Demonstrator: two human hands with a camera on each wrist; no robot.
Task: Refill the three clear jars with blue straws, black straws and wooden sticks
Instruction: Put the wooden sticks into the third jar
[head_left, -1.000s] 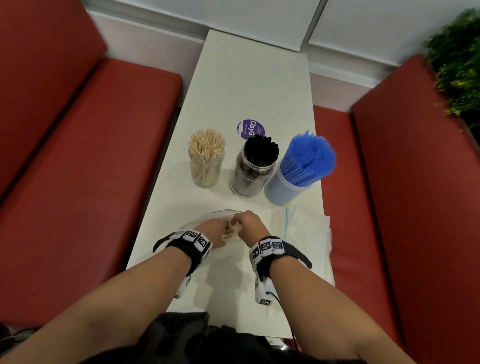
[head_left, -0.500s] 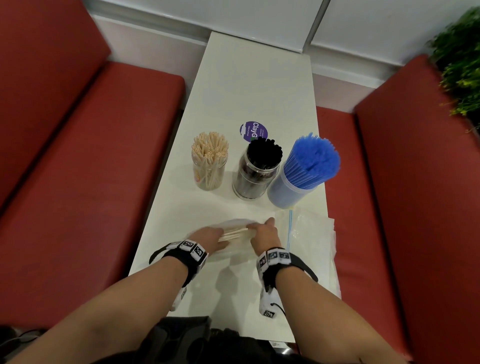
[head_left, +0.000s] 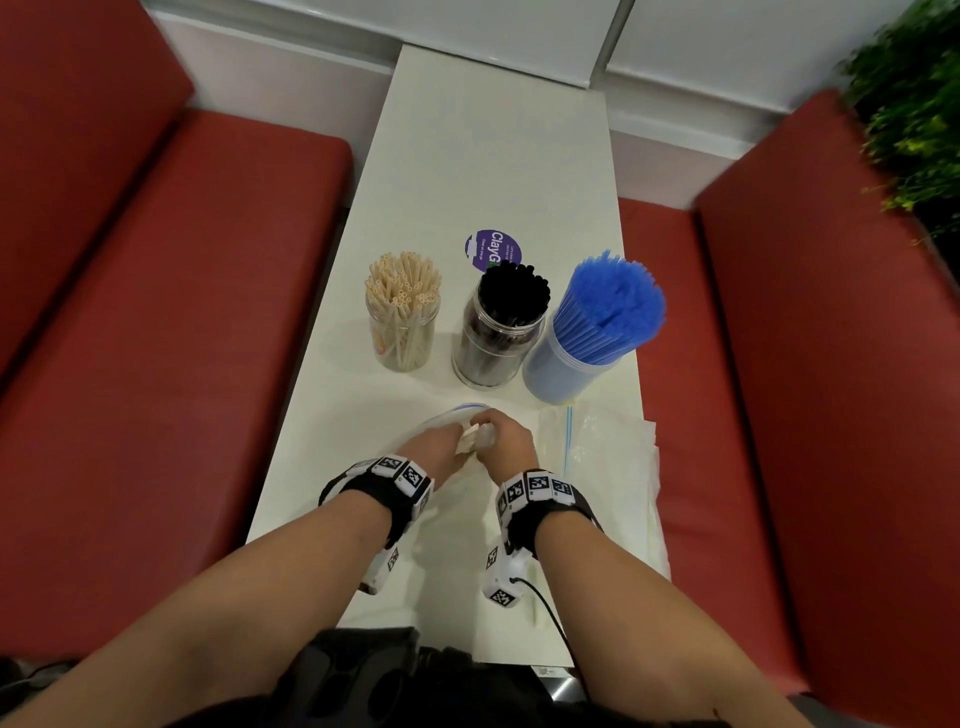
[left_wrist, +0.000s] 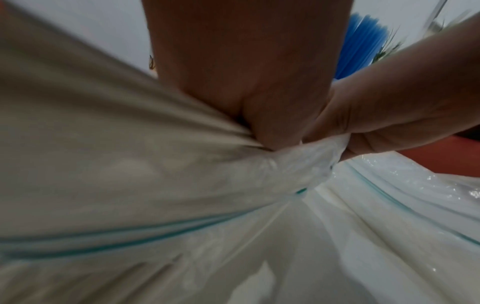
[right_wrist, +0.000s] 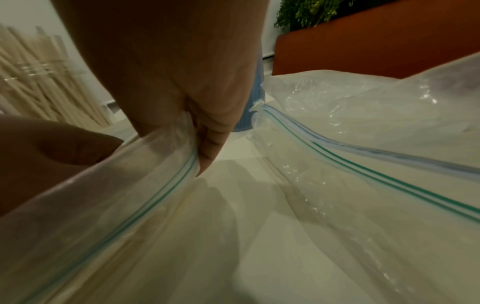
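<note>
A clear zip bag (head_left: 452, 431) is pinched between left hand (head_left: 434, 449) and right hand (head_left: 506, 441); the wooden-stick jar (head_left: 402, 332) stands directly above, upper left.

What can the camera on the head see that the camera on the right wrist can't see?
Only the head view shows all three jars in a row: wooden sticks, black straws and blue straws, plus the purple sticker behind them and both wristbands. Only the right wrist view shows, close up, the green zip line along the mouth of the clear bag and the right hand's fingers pinching it. Both show the white table, the spare bags and the two hands, left hand and right hand, meeting at the bag.
</note>
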